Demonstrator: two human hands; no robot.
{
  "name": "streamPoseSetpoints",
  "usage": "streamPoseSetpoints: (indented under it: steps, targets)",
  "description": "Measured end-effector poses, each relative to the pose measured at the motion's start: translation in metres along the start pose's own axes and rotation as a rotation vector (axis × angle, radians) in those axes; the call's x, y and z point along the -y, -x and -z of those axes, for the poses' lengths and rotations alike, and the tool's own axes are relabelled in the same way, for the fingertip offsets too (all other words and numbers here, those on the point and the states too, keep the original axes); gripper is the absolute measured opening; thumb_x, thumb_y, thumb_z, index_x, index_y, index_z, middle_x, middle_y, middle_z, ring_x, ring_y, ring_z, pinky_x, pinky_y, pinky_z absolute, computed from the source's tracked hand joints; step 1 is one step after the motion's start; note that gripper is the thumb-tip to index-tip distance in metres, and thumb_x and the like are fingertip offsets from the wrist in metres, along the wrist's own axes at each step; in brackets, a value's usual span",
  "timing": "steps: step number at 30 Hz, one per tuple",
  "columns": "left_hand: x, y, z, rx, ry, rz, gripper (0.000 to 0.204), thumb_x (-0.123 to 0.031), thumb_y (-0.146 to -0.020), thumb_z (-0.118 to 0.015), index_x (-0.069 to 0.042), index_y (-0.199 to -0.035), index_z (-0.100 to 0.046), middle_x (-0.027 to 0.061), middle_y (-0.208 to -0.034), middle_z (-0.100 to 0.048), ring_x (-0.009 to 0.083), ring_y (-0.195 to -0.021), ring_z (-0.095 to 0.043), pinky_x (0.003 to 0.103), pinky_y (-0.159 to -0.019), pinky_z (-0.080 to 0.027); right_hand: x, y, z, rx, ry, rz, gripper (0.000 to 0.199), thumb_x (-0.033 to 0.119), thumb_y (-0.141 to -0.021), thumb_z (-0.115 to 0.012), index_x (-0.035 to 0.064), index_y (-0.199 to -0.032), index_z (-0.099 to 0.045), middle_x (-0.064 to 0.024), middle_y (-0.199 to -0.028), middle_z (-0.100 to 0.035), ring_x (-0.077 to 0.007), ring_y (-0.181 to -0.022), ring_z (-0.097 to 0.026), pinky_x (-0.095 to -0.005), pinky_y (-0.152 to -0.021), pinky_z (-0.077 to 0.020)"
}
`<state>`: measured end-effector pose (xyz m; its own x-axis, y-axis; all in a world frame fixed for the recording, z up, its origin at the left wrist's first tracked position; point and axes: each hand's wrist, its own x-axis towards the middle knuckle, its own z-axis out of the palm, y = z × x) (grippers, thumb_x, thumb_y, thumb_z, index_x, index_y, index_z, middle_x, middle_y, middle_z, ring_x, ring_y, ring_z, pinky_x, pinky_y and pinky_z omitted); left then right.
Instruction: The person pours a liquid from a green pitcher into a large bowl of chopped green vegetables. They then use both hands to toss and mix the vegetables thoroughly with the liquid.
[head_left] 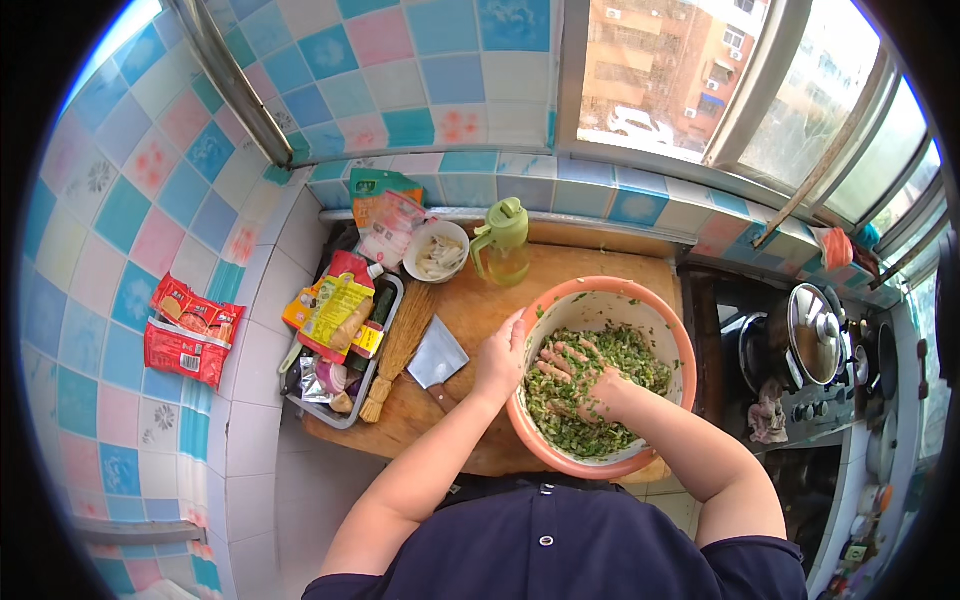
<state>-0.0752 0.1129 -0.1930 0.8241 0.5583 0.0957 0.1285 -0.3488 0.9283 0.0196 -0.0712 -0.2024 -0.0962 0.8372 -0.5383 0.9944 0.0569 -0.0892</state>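
A large mixing bowl (683, 350) with an orange-pink rim stands at the front right of the wooden board. Inside lies a mix of chopped greens (640, 350). My left hand (502, 355) grips the bowl's left rim, its fingers partly hidden along the outer wall. Down in the greens is my right hand (603, 393). Its fingers look stretched out and apart, with bits of the mix on and between them; their tips are partly covered. Left of the bowl, a cleaver (438, 354) with a wooden handle lies flat on the board.
A straw brush (400, 340) lies beside a grey bin (350, 412) of packets and vegetables. Behind are a small white bowl (436, 250) and a green oil jug (503, 243). Red packets (190, 335) lie far left. A lidded pot (812, 335) stands on the right-hand stove.
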Motion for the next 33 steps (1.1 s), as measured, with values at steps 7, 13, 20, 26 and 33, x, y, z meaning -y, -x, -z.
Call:
streamPoseSetpoints:
  steps: [7, 13, 20, 26, 33]
  targets:
    - [-0.011, 0.003, -0.006, 0.034, -0.093, -0.016, 0.038, -0.031, -0.097, -0.041, -0.004, -0.119, -0.057, 0.0233, -0.102, -0.063, 0.0382, -0.096, -0.06, 0.041, -0.081, -0.048, 0.028, 0.058, 0.01, -0.107, -0.183, -0.232, 0.077, 0.06, -0.089, -0.037, 0.0134, -0.147, -0.018, -0.0071, -0.153, -0.015, -0.0244, -0.142, -0.013, -0.0454, -0.114, -0.0076]
    - [-0.005, 0.001, -0.009, 0.022, -0.039, -0.038, 0.037, -0.031, -0.097, -0.042, -0.004, -0.118, -0.057, 0.0228, -0.1, -0.063, 0.0383, -0.095, -0.061, 0.041, -0.08, -0.048, 0.021, 0.052, 0.023, -0.447, -0.325, -0.395, 0.071, 0.056, -0.091, -0.036, 0.012, -0.145, -0.024, -0.0113, -0.151, -0.02, -0.0274, -0.14, -0.017, -0.046, -0.114, -0.0093]
    - [-0.003, 0.002, -0.009, 0.018, -0.058, -0.052, 0.037, -0.031, -0.096, -0.042, -0.005, -0.119, -0.057, 0.0219, -0.1, -0.064, 0.0375, -0.094, -0.061, 0.041, -0.079, -0.048, 0.038, 0.083, -0.007, -0.234, -0.34, -0.256, 0.067, 0.045, -0.089, -0.048, 0.0102, -0.143, -0.028, -0.0146, -0.15, -0.021, -0.0315, -0.137, -0.022, -0.0439, -0.112, -0.0179]
    - [0.001, 0.0, -0.007, 0.023, -0.049, 0.007, 0.038, -0.032, -0.096, -0.042, -0.006, -0.118, -0.057, 0.0212, -0.102, -0.064, 0.0372, -0.095, -0.061, 0.04, -0.08, -0.048, 0.031, 0.062, 0.049, -0.481, -1.754, -0.246, 0.041, 0.023, -0.088, -0.061, 0.0078, -0.125, -0.054, -0.01, -0.123, -0.056, -0.0215, -0.111, -0.055, -0.0343, -0.092, -0.046]
    - [-0.003, 0.002, -0.005, 0.045, -0.051, -0.022, 0.038, -0.033, -0.096, -0.043, -0.005, -0.118, -0.057, 0.0209, -0.101, -0.064, 0.0366, -0.095, -0.061, 0.04, -0.08, -0.048, 0.03, 0.029, -0.039, -0.785, -2.8, 0.174, 0.025, 0.038, -0.086, -0.062, 0.0136, -0.084, -0.062, -0.0176, -0.14, -0.038, -0.0349, -0.123, -0.042, -0.049, -0.103, -0.0386]
